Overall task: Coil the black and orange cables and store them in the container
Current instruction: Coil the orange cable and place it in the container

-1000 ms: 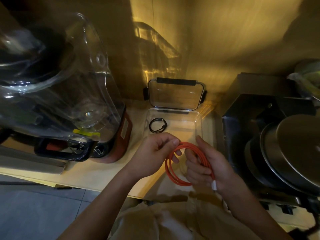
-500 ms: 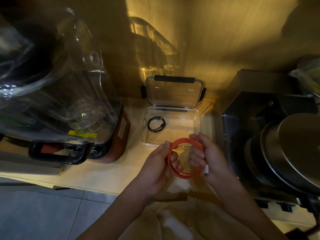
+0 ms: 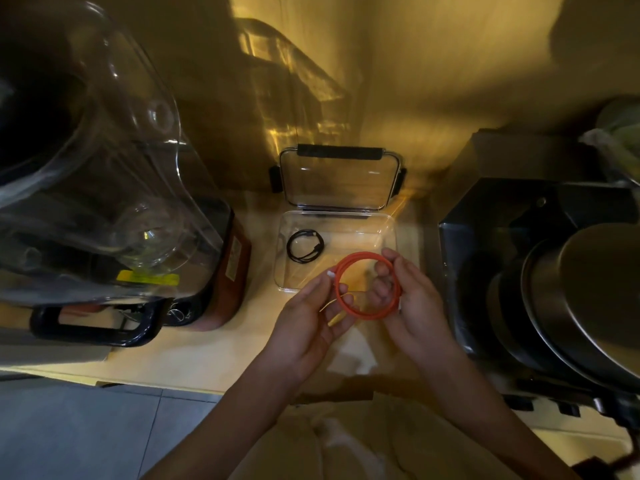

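Over counter (image 3: 207, 358), both hands hold upright orange cable (image 3: 368, 285) coil.

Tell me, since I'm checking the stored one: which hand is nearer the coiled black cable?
Left. The left hand sits just below the black cable, at the container front edge; the right hand is farther right, holding the orange cable.

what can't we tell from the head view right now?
- Orange cable: second plug hidden behind right hand; loop count too fine to tell.
- Black cable in the container: connector type too small.
- Blender: cut off by the left edge.
- Left hand: palm side hidden.
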Motion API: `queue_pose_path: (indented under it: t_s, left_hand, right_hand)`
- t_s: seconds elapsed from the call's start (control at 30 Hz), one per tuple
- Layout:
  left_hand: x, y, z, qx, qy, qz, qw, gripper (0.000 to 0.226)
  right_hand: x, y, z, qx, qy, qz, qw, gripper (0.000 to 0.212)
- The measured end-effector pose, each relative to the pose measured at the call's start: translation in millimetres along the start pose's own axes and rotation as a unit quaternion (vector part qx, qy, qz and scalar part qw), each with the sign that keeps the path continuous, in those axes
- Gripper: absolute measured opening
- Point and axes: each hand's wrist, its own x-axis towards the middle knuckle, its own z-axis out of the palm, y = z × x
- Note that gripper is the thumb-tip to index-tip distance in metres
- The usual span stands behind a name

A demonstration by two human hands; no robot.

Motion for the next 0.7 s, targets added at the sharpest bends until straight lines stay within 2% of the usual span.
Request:
queue_pose_path:
  t_s: [0.07, 0.13, 0.27, 0.4, 0.5, 0.6, 0.7]
  left_hand:
    - [4.7, 1.8, -0.3, 0.036, 0.002, 0.015, 0.999, 0.013]
    - [11.4, 2.5, -0.7, 0.067, 0.013, 0.026, 0.997, 0.009]
    - [33.6, 7.4, -3.5, 0.102, 0.063, 0.035, 0.992, 0.015]
    - [62.3, 16.0, -6.6, 0.138, 0.092, 0.056, 0.985, 0.01]
    - [84.9, 20.2, -7.9, 0.148, 0.126, 0.053, 0.98, 0.014]
    - [102.4, 21.3, -10.7, 0.146, 0.15, 0.036, 0.977, 0.014]
    - [116.7, 21.5, -14.7, 0.137, 0.172, 0.027, 0.975, 0.012]
  right_hand:
    - [6.5, 1.6, -1.6, -0.048, 0.003, -0.025, 0.999, 0.026]
    - [14.4, 4.1, -3.5, -0.152, 0.019, -0.056, 0.987, 0.024]
    - [32.9, 8.2, -10.2, -0.352, 0.05, -0.091, 0.93, 0.023]
    - [58.4, 6.8, -13.1, -0.45, 0.059, -0.083, 0.887, 0.018]
    - [78.0, 6.6, -10.5, -0.455, 0.077, -0.044, 0.886, 0.024]
    - [93.7, 7.3, -5.1, -0.337, 0.142, 0.021, 0.93, 0.028]
    - [107.5, 10.4, -1.8, -0.28, 0.19, 0.06, 0.939, 0.026]
